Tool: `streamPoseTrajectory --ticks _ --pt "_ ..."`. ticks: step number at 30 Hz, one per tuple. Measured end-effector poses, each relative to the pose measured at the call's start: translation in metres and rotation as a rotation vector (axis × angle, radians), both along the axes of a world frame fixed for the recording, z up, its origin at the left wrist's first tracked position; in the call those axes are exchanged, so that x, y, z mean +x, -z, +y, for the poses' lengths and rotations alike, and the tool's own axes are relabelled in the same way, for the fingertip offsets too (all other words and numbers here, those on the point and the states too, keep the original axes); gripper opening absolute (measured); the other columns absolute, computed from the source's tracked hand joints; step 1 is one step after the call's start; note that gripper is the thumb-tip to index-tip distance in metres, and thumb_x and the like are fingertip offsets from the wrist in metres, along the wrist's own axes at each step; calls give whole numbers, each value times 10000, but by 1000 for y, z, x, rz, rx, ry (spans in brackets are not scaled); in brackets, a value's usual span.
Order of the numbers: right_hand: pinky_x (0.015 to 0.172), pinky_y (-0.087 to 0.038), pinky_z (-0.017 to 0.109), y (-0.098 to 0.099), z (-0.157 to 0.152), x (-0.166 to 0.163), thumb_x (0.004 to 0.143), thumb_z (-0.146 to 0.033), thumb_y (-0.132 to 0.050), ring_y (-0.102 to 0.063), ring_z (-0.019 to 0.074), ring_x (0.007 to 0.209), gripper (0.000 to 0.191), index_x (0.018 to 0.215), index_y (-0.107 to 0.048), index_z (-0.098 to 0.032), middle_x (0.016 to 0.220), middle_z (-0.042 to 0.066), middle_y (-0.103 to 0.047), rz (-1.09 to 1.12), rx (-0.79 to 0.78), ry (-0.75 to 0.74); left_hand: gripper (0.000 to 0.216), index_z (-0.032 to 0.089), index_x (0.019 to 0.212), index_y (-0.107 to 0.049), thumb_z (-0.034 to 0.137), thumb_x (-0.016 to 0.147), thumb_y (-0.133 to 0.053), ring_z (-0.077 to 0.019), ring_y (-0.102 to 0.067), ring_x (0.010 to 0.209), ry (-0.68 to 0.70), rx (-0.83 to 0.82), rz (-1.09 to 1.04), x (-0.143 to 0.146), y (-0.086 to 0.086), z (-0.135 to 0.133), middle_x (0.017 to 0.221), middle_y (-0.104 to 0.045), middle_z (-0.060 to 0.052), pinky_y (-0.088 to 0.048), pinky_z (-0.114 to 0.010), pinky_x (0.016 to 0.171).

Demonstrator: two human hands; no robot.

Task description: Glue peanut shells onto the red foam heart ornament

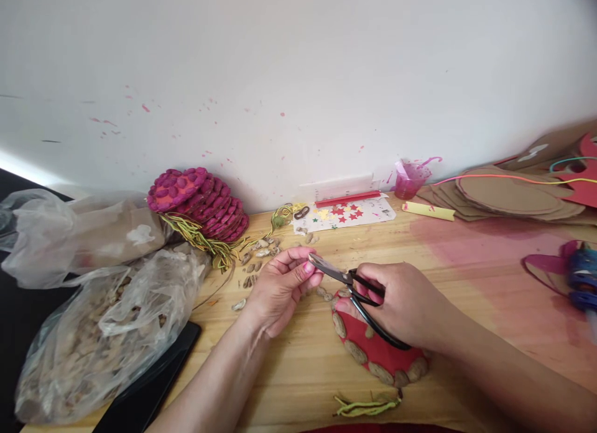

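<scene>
My right hand (401, 296) is closed round the black handles of a pair of scissors (332, 270), whose blades point left. At the blade tips, my left hand (284, 280) is closed in a pinch; what lies between its fingertips is too small and hidden to name. Below my right hand lies a red disc (359, 333) with peanut shells (355, 351) along its rim, partly covered by the hand. A yellow-green yarn tassel (366, 407) hangs off its near edge. More loose shells (263, 252) are scattered on the wooden table (289, 383) beyond my left hand.
A plastic bag of peanut shells (107, 333) and a dark flat object (153, 383) lie at left. Stacked magenta discs (200, 203) lean on the wall. Behind are a paper with stars (373, 214) and a pink-stained cup (409, 179); cardboard ovals (508, 193) are at right.
</scene>
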State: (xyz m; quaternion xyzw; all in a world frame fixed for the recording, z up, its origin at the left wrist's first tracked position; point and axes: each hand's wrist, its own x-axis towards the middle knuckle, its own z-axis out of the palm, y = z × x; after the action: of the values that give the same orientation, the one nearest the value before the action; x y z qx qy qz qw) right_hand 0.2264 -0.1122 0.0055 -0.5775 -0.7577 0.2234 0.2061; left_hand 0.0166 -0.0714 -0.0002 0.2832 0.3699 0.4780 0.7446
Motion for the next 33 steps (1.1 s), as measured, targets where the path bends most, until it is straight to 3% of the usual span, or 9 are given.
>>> streamPoseTrajectory --ticks 33 --pt "481 -263 280 -1 -2 -2 792 -547 -684 -415 137 479 417 621 -435 -259 518 -70 -513 -30 13 29 328 139 879 -771 176 595 -930 -79 -685 680 -49 92 50 3 3 -2 825 -751 -35 -582 -152 659"
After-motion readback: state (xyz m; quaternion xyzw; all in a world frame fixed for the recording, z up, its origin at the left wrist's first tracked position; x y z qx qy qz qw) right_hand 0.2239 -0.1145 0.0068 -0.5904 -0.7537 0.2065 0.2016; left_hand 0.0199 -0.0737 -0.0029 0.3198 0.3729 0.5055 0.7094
